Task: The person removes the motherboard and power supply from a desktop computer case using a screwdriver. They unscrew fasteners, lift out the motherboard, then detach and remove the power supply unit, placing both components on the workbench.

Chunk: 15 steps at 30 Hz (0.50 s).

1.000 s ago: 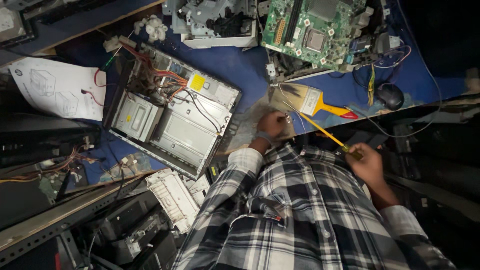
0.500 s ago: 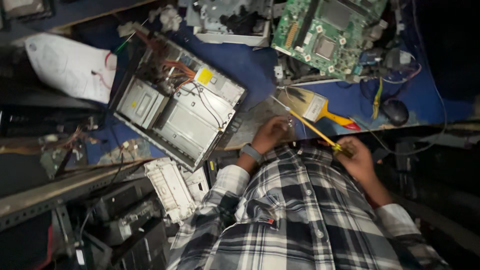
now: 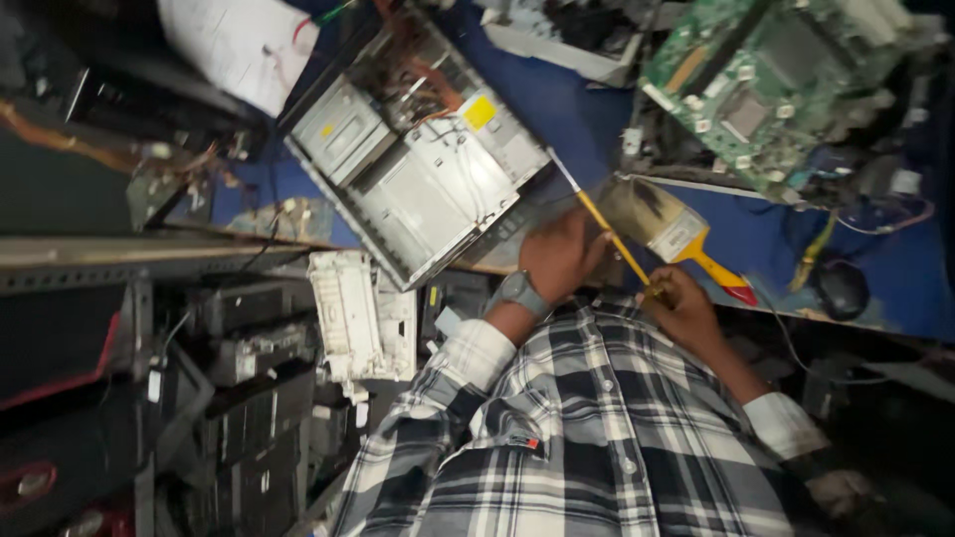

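the left hand (image 3: 562, 254), with a grey wristwatch (image 3: 521, 291) on its wrist, rests curled on the edge of the blue tabletop (image 3: 587, 104), its grip narrow around the thin metal shaft of a long yellow-handled screwdriver (image 3: 609, 237). the right hand (image 3: 681, 308) has its grip shut around the handle end, with the forearm in a plaid sleeve bent back toward the body. the screwdriver slants up toward an open grey metal computer case (image 3: 418, 174), its tip just beside the case's corner. a flat paintbrush with a yellow and red handle (image 3: 676, 234) lies near the hands. a green circuit board (image 3: 766, 85) sits farther back. dark shelves crowded with equipment stand beside the tabletop.
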Available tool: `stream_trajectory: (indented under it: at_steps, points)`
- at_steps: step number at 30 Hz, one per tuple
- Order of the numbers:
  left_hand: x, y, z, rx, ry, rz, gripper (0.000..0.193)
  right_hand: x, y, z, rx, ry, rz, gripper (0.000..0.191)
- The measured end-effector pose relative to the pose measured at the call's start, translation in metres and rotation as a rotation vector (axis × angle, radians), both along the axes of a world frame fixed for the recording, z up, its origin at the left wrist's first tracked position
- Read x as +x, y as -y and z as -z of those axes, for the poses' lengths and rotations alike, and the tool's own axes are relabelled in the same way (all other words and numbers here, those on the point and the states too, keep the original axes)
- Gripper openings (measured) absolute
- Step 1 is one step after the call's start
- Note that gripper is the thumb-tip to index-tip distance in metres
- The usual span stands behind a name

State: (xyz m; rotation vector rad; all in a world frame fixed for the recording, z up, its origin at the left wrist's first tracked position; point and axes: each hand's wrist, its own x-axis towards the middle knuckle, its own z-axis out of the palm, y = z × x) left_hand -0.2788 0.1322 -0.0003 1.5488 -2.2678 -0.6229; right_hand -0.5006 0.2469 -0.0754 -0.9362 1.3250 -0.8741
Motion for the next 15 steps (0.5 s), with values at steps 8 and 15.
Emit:
stream_trajectory:
  at_steps: [8, 15]
  points:
    - [0.027, 0.007, -0.01, -0.371, 0.226, 0.147, 0.017, 0.031, 0.025, -0.005, -0.009, -0.076, -0.051, 0.033]
    - [0.056, 0.023, -0.036, -0.443, 0.118, 0.355, 0.032, 0.058, 0.037, -0.006, -0.031, -0.052, -0.043, 0.03]
